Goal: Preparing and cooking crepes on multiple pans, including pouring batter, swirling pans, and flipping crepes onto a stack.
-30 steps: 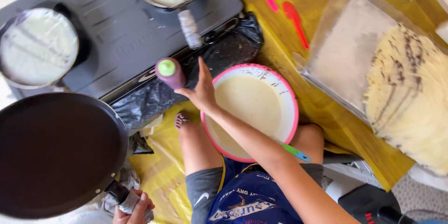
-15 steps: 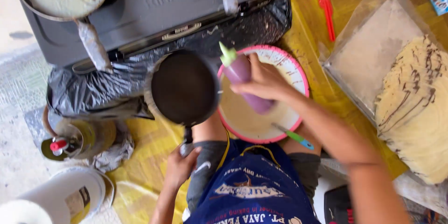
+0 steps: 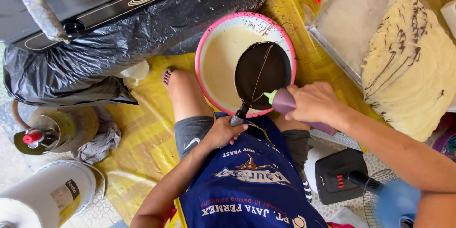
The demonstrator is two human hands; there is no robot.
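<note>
My left hand (image 3: 223, 132) grips the small dark pan (image 3: 262, 80) by its handle — light, rigid. My right hand (image 3: 316, 104) squeezes the soft purple bottle (image 3: 294, 109) mid-body — slippery.

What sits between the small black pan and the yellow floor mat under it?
Head view: the pink-rimmed bowl of pale batter lies under the small black pan, which the left hand holds by its handle; the right hand tips a purple squeeze bottle over it.
</note>
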